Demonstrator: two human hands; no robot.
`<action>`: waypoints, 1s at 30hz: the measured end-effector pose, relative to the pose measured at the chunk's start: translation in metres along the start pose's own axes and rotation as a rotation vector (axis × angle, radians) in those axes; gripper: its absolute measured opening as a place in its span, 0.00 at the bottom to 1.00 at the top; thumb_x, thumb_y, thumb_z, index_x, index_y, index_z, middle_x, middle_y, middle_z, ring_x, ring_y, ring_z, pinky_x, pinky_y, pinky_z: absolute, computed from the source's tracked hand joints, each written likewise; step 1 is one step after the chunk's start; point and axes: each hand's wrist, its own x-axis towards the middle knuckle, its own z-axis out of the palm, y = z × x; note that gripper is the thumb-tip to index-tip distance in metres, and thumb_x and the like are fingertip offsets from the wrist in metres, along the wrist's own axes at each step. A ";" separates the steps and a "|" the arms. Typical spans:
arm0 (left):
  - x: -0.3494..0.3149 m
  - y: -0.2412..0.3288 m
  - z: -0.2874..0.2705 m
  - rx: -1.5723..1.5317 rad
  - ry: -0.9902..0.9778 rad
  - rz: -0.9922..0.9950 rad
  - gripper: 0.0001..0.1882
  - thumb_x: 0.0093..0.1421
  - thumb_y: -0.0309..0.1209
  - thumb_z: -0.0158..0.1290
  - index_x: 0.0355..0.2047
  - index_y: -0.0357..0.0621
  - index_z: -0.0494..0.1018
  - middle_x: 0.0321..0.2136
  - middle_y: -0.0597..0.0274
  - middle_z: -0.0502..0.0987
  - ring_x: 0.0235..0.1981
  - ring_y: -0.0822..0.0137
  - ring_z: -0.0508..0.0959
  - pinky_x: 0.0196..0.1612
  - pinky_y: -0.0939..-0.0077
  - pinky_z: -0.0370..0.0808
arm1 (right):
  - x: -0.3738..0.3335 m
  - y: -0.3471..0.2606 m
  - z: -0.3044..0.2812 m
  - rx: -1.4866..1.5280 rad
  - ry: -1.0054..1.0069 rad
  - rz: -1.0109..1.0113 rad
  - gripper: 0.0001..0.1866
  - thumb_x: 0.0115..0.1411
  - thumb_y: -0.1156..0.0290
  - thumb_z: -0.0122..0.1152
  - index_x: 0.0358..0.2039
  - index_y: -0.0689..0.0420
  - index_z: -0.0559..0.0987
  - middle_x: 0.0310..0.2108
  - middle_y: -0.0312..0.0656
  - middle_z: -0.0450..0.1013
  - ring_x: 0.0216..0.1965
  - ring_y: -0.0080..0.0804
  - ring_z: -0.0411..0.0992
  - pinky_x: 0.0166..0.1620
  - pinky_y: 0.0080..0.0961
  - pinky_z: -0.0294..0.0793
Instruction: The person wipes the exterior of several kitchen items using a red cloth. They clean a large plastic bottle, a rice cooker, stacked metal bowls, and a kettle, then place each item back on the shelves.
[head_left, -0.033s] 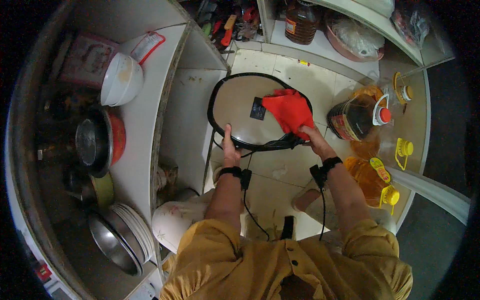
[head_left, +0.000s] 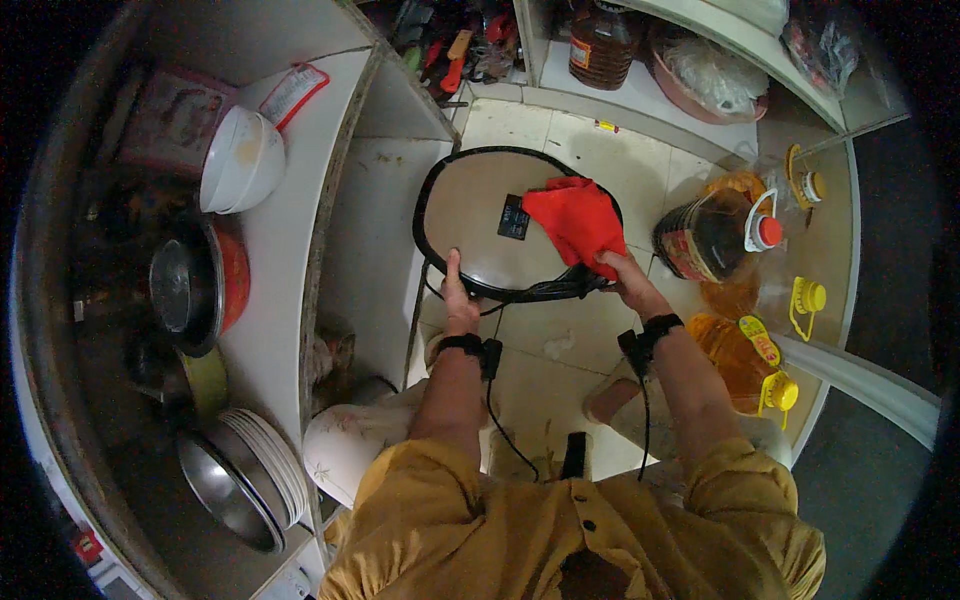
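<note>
A wide, flat, rounded appliance with a beige top (head_left: 470,210), a black rim and a small dark label is held over the tiled floor. Its exact kind is unclear. My left hand (head_left: 459,300) grips the near left rim, thumb on top and fingers hidden beneath. At the near right edge my right hand (head_left: 632,282) is closed on a bunched red cloth (head_left: 575,222), which lies over the top's right part. Whether those fingers also grip the rim is hard to see. A black cord shows along the near rim and below my left hand.
On the left, shelves hold white bowls (head_left: 243,160), a red-and-black pan (head_left: 232,275) and metal basins (head_left: 215,485). Large oil bottles (head_left: 728,360) and a dark-liquid jug (head_left: 690,240) stand at the right. A pink basin (head_left: 680,85) with plastic bags sits on the back shelf.
</note>
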 end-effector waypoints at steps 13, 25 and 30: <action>-0.003 0.039 -0.013 0.035 0.081 0.143 0.42 0.54 0.53 0.62 0.61 0.41 0.62 0.57 0.55 0.68 0.56 0.59 0.69 0.57 0.59 0.67 | 0.001 0.000 0.041 0.264 -0.161 -0.106 0.33 0.54 0.62 0.64 0.59 0.55 0.66 0.50 0.36 0.72 0.50 0.29 0.71 0.53 0.30 0.71; 0.028 0.082 -0.061 -0.122 0.101 0.122 0.45 0.59 0.59 0.53 0.66 0.41 0.57 0.64 0.55 0.62 0.63 0.54 0.63 0.64 0.57 0.61 | 0.015 -0.027 0.137 0.155 -0.203 -0.097 0.34 0.52 0.61 0.66 0.59 0.51 0.66 0.48 0.34 0.73 0.46 0.27 0.72 0.45 0.28 0.73; 0.044 0.117 -0.062 0.002 0.189 0.188 0.40 0.64 0.59 0.45 0.66 0.42 0.58 0.62 0.54 0.65 0.62 0.55 0.64 0.64 0.60 0.61 | 0.022 -0.030 0.183 0.161 -0.163 -0.042 0.32 0.52 0.54 0.65 0.56 0.47 0.68 0.48 0.33 0.72 0.44 0.24 0.71 0.38 0.24 0.69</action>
